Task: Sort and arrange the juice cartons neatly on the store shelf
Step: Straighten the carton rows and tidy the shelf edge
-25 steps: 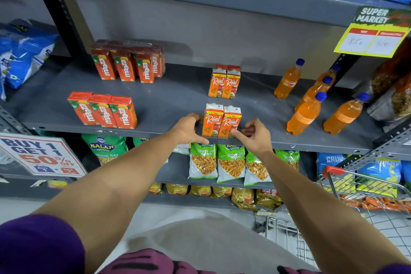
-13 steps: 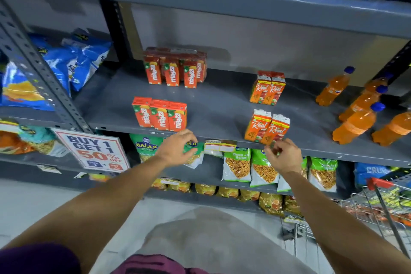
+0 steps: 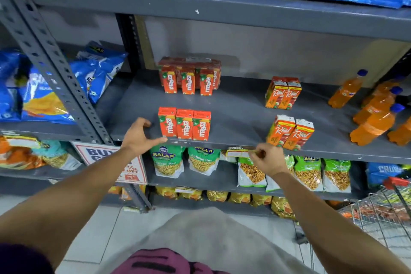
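Shelving point(image 3: 240, 118) of grey metal holds the juice cartons in four tidy clusters: a wrapped Maaza block point(image 3: 190, 75) at 12 o'clock of the front Maaza row point(image 3: 184, 124), and a rear Real pair point(image 3: 283, 94) at 12 o'clock of the front Real pair point(image 3: 290, 132). Sorting by brand is judged largely done — what seems left is squaring the front rows to the shelf lip and closing gaps. The left hand point(image 3: 139, 138) is held empty at 9 o'clock of the front Maaza row, fingers spread and curved, not touching it. The right hand point(image 3: 265, 160), at 7 o'clock of the front Real pair, is curled loosely by a price tag point(image 3: 239, 151) — whether it is pinched cannot be told.
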